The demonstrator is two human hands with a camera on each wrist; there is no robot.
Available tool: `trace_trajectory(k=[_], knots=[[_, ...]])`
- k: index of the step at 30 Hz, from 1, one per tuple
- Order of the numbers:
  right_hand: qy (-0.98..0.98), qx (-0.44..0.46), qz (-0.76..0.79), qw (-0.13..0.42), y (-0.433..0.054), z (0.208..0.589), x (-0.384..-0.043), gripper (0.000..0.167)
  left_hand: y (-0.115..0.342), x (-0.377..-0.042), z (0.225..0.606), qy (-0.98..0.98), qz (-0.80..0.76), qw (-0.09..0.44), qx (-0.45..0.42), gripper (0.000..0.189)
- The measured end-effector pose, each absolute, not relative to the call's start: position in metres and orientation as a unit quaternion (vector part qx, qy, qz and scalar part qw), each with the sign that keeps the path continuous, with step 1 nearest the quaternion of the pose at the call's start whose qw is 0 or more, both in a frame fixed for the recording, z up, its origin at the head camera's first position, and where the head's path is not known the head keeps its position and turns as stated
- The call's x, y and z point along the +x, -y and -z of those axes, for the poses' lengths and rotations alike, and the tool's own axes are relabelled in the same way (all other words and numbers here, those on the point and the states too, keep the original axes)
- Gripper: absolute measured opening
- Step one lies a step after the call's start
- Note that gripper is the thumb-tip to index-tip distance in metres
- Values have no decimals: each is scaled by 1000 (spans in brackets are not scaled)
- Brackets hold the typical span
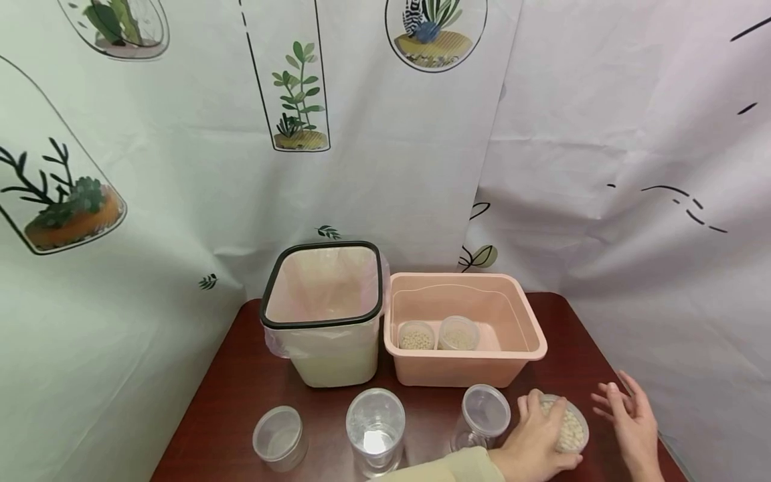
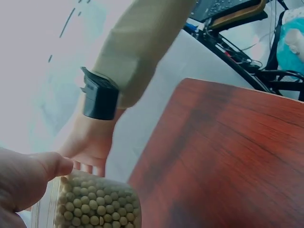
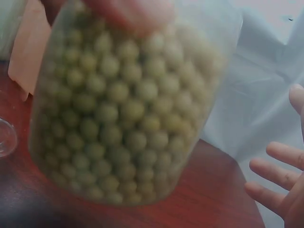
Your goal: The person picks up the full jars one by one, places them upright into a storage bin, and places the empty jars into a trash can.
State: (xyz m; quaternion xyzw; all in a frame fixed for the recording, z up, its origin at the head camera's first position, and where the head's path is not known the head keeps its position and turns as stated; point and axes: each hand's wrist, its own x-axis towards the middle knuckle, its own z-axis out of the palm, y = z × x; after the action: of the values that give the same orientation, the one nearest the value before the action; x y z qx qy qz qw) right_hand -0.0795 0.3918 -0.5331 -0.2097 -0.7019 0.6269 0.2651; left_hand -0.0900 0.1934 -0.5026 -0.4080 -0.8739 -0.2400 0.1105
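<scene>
My left hand (image 1: 536, 438) grips a clear plastic jar (image 1: 571, 428) of round, pale dried beans or peas from above, fingers and thumb round its lidded top. In the left wrist view the thumb lies at the rim of the jar (image 2: 99, 202). The right wrist view shows the jar (image 3: 123, 114) large and close, tilted, apparently off the table. To its right, my right hand (image 1: 632, 422) is apart from it with fingers spread and holds nothing.
Empty clear jars (image 1: 280, 435) stand along the front of the dark red table (image 1: 223, 395). Behind them are a bin (image 1: 340, 361) with a black rim and a pink basin (image 1: 466, 368). Two bean-filled tubs (image 1: 459, 335) sit inside the basin.
</scene>
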Motion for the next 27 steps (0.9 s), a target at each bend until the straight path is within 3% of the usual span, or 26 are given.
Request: trace_trajectory(k=[9, 16, 27], knots=[[691, -175, -647, 271, -400, 534, -78, 51, -187, -96, 465, 852, 274, 140, -424, 72], [702, -120, -638, 293, -455, 610, -104, 52, -180, -105, 434, 846, 293, 152, -419, 69], [710, -141, -627, 289, -445, 605, -135, 52, -165, -123, 399, 836, 335, 151, -407, 70]])
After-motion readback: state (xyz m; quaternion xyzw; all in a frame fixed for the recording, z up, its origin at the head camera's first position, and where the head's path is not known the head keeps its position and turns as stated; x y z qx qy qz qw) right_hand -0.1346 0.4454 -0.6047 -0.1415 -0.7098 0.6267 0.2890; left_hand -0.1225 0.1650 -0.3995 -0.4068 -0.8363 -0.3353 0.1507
